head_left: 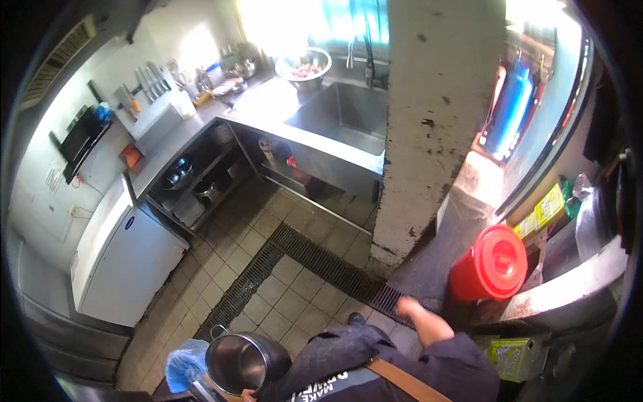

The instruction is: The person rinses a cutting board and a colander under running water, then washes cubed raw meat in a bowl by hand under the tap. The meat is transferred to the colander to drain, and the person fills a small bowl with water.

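A person's left hand [249, 394], barely visible at the lower edge, grips the rim of an empty steel pot [242, 362], carried low at the hip, apparently to keep it level. The right hand [407, 307] swings free ahead, blurred, so its fingers cannot be read. Just beyond it stands a red lidded bucket [492, 264]; a floor drain [295, 264] crosses the tiles; the sink [341, 114] and desk [181, 137] lie well ahead.

Blown-out window [315, 20] glare, fisheye-dark rim
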Action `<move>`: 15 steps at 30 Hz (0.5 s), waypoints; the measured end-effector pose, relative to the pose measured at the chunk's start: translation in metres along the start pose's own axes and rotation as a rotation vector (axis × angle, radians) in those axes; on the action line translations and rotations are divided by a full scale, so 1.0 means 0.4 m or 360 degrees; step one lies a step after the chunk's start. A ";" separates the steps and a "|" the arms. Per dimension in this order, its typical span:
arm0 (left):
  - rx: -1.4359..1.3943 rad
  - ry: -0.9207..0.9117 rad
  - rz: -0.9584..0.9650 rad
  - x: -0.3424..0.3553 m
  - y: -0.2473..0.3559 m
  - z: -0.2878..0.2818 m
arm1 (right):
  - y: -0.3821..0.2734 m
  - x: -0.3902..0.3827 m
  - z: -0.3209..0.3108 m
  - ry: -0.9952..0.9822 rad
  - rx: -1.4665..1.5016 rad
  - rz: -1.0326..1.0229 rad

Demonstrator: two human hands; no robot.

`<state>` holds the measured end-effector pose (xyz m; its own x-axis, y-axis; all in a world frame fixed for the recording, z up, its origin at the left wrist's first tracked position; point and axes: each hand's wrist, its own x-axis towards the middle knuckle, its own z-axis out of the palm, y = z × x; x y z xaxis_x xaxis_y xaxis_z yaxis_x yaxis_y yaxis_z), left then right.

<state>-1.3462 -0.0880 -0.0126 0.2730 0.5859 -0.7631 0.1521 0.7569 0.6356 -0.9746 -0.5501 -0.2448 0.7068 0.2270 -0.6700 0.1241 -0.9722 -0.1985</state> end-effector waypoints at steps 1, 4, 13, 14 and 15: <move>-0.0006 0.0040 0.0045 -0.001 0.060 0.064 | -0.150 0.076 -0.147 -0.0039 -0.0001 -0.0186; -0.0062 -0.0091 0.0115 0.045 0.214 0.343 | -0.433 0.276 -0.504 0.0481 0.0207 -0.0742; -0.0067 -0.0511 0.0393 0.257 0.678 0.939 | -1.107 0.299 -1.172 0.0385 0.1333 -0.1580; -0.0067 -0.0578 0.0444 0.271 0.741 0.990 | -1.136 0.257 -1.250 0.0404 0.1336 -0.1650; -0.0026 -0.0669 0.0480 0.376 0.795 1.032 | -1.121 0.230 -1.327 0.0577 0.1312 -0.1668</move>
<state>-0.8644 0.1214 0.1231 0.6611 0.6142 -0.4309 -0.0060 0.5786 0.8156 -0.5954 -0.1238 0.1622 0.6958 0.6731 0.2504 0.3510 -0.0145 -0.9363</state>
